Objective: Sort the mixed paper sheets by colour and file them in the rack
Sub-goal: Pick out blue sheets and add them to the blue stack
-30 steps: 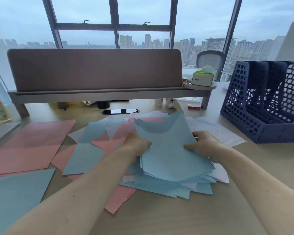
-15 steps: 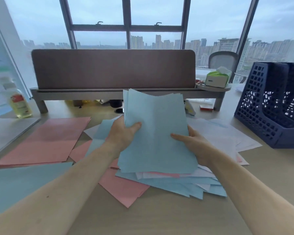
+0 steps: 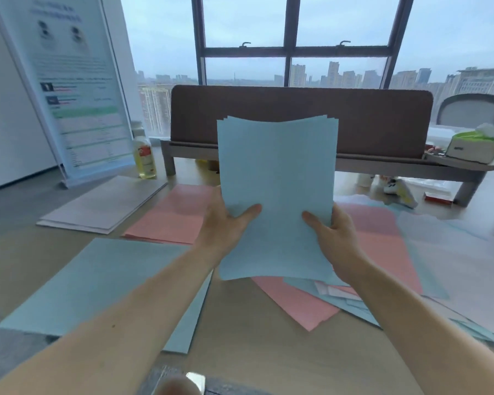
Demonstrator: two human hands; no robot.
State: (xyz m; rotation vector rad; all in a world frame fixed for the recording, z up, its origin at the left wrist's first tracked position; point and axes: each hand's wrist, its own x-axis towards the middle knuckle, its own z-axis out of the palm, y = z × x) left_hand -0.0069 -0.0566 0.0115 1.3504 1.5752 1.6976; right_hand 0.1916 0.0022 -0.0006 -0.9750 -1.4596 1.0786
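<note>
Blue sheaf (image 3: 277, 189) held upright above desk (image 3: 254, 352), centre scene, top edges slightly fanned. Left hand (image 3: 226, 226) pinches its left edge, thumb on near face, fingers hidden behind. Right hand (image 3: 337, 238) pinches right edge same way. Blue pile (image 3: 97, 280) near left; pink pile (image 3: 177, 215) beyond it; white pile (image 3: 106, 203) far left. Mixed heap (image 3: 377, 246) below and right of sheaf.

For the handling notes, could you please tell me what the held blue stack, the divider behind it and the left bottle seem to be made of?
Blue stack: thin matt paper; its top edge waves and sheet edges fan. Divider: probably felt or fabric, matt brown, no glare. Bottle: clear plastic or glass, unsure; yellowish liquid shows through.
</note>
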